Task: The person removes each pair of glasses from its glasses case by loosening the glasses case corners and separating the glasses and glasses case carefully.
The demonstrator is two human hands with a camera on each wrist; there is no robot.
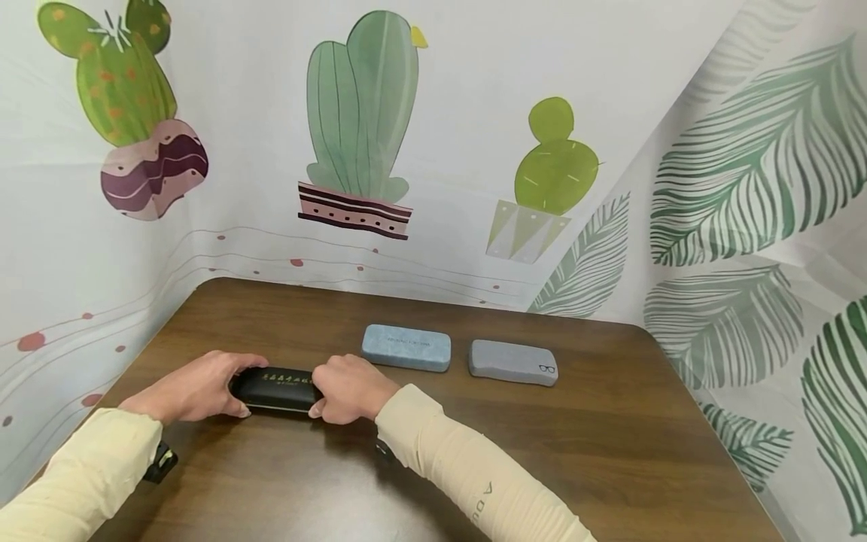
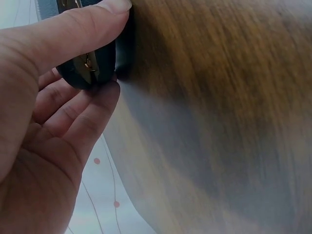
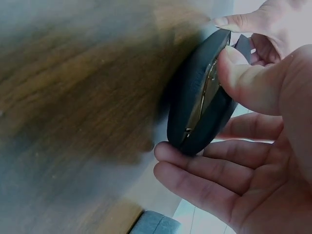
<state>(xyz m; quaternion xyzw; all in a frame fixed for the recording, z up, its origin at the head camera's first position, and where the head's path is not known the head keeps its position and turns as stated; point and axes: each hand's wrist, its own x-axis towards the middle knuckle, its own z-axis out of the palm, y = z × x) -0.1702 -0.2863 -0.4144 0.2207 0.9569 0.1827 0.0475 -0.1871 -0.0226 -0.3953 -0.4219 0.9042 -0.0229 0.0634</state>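
Note:
A black glasses case with gold lettering on its lid is at the left of the wooden table. My left hand grips its left end, thumb on the near side and fingers round the far side. At the other end, my right hand holds the case the same way. In the right wrist view the case shows a gold-coloured metal hinge or rim along its seam, with the thumb laid against it. The left wrist view shows the case's end between thumb and fingers.
A light blue glasses case lies just beyond my right hand. To its right is a grey glasses case with a small glasses print. The wooden table ends at a wall cloth printed with cacti and leaves.

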